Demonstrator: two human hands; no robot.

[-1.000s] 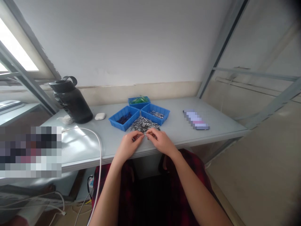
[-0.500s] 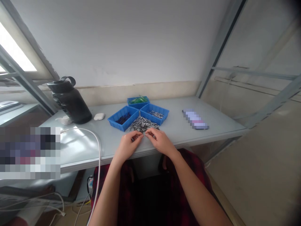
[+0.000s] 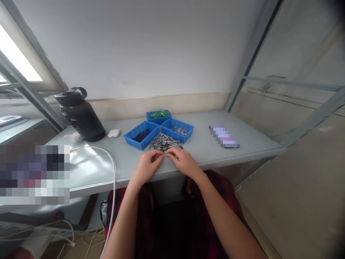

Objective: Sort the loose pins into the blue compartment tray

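Observation:
My left hand [image 3: 150, 163] and my right hand [image 3: 183, 160] meet at the front of the table, fingertips pinched on a small thin piece [image 3: 166, 154] that spans the narrow gap between them. Just beyond the fingers lies a heap of thin metal pieces [image 3: 165, 140]. Three blue trays stand around it: the left tray [image 3: 139, 145] holds dark pieces, the right tray [image 3: 189, 130] holds silvery thin pieces, and the back tray [image 3: 159, 121] holds green ones. What the thin piece is exactly is too small to tell.
A dark bottle [image 3: 85, 118], a white case [image 3: 114, 133] and crumpled tissue [image 3: 74, 137] stand at the left of the table [image 3: 199, 158]. A white cable [image 3: 114, 172] hangs over the front edge. On the right lies a phone [image 3: 224, 136]. Metal frame posts rise at both sides.

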